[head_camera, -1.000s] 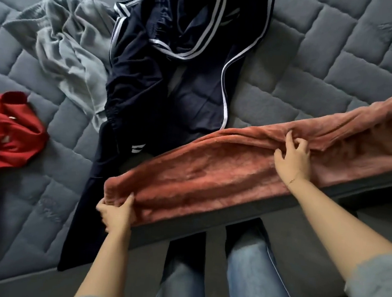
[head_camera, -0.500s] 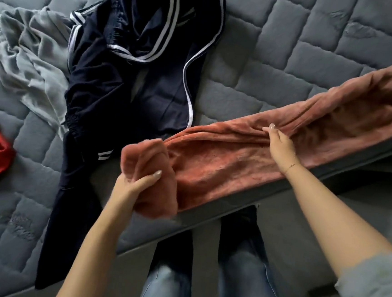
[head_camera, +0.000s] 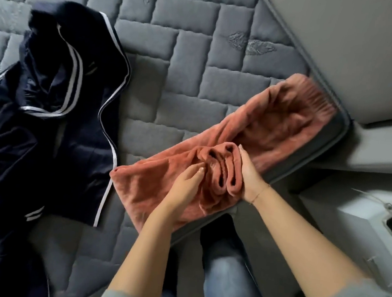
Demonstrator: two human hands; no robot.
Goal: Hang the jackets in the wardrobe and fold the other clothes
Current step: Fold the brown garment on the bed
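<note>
Left hand (head_camera: 188,179) lay flat, fingers straight, pressing the folded-over end of the fleece garment (head_camera: 262,135); right hand (head_camera: 250,176) stood on edge, fingers straight and together, braced against the bunched cuffs beside it. Soft, plushy, rust-pink pile, doubled into a long band along the near edge of the mattress (head_camera: 193,60), long axis running from lower left up to a gathered waistband at the upper right corner. Further left, spread loose on the grey brick-quilted cover, a smooth navy jacket (head_camera: 50,121) with white piping.
</note>
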